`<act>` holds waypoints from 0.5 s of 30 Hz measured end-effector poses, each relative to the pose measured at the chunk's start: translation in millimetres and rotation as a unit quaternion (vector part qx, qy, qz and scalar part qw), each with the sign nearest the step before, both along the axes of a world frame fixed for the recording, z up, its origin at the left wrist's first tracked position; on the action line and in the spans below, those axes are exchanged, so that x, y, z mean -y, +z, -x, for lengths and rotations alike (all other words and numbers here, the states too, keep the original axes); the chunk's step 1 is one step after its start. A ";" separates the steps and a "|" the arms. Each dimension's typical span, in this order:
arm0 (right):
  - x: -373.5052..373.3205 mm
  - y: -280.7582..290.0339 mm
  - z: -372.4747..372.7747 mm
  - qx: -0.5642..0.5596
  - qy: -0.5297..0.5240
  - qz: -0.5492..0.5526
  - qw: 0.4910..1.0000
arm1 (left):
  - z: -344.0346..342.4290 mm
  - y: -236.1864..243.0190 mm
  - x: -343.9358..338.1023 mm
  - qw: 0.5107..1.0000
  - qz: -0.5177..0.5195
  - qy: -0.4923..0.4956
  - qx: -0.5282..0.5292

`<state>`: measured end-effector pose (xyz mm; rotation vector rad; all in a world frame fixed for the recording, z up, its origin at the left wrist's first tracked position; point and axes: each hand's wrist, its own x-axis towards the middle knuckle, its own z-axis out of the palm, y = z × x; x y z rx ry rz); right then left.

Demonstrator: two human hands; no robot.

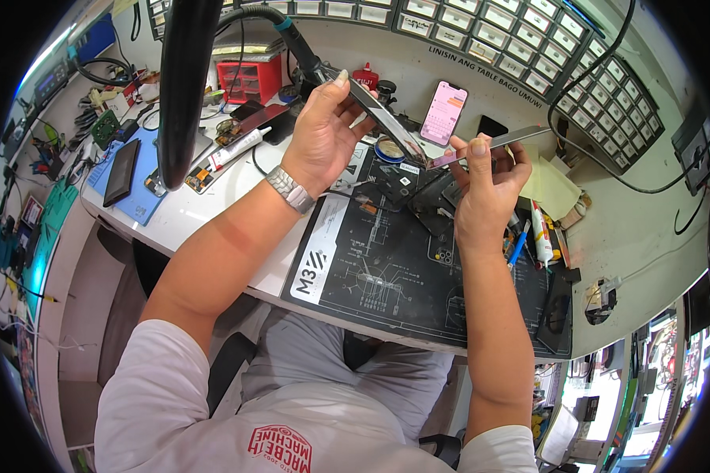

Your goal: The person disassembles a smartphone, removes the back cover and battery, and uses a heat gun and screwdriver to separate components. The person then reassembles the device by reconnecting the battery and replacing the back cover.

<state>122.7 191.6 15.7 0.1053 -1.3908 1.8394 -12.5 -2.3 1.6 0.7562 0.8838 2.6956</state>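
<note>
Above the bench, my left hand (327,134) is closed round the edge of a dark, flat phone body (388,124), held tilted. My right hand (489,185) grips a thin phone panel (521,135) between thumb and fingers, slanting the other way. The lower ends of the two pieces come together in a V between my hands; whether a cable joins them is too small to tell. Behind them a phone with a lit pink screen (444,113) leans upright. Beneath my hands, a black printed work mat (363,276) carries small dark parts.
Right of my right forearm lie a blue pen-like tool (519,244) and a white tube (541,233). To the left are another white tube (239,150), a blue mat (122,177) and a red drawer box (249,79). A thick black arm (185,87) hangs at upper left.
</note>
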 end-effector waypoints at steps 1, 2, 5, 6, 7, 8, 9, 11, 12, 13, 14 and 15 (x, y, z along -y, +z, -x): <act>-0.3 -0.6 0.1 -0.003 0.004 -0.001 1.000 | 0.2 0.3 0.2 1.000 -0.003 0.003 0.003; -0.6 -1.7 0.5 -0.005 0.002 -0.008 1.000 | 0.3 0.5 0.2 1.000 0.002 0.005 0.002; -0.4 -4.3 0.6 -0.010 -0.006 -0.024 1.000 | -3.0 2.7 -0.9 1.000 0.017 0.006 -0.011; 0.8 -3.8 0.1 -0.012 -0.008 -0.027 1.000 | -4.0 3.1 -1.3 1.000 0.021 0.003 -0.022; 1.6 -3.4 -0.5 -0.014 -0.010 -0.030 0.999 | -5.1 3.4 -1.6 0.999 0.024 0.001 -0.033; 1.5 -3.3 -1.3 -0.009 -0.016 -0.042 0.999 | -6.3 3.5 -1.7 0.999 0.028 0.004 -0.039; 0.9 -3.3 -2.1 -0.004 -0.022 -0.054 0.998 | -8.3 4.5 -1.8 0.999 0.031 0.007 -0.044; 0.1 -4.1 -2.6 0.000 -0.026 -0.071 0.997 | -10.7 4.6 -2.0 0.998 0.040 0.012 -0.052; -0.3 -5.0 -2.3 -0.001 -0.023 -0.076 0.997 | -11.4 4.6 -2.2 0.998 0.044 0.014 -0.053; -0.6 -5.5 -2.1 -0.003 -0.021 -0.081 0.996 | -11.8 4.8 -2.3 0.997 0.049 0.015 -0.055; -0.4 -5.1 -2.0 -0.004 -0.017 -0.088 0.996 | -11.9 5.2 -2.4 0.997 0.055 0.011 -0.059; 0.4 -4.7 -2.0 -0.005 -0.013 -0.095 0.995 | -12.3 6.0 -2.1 0.996 0.061 0.007 -0.063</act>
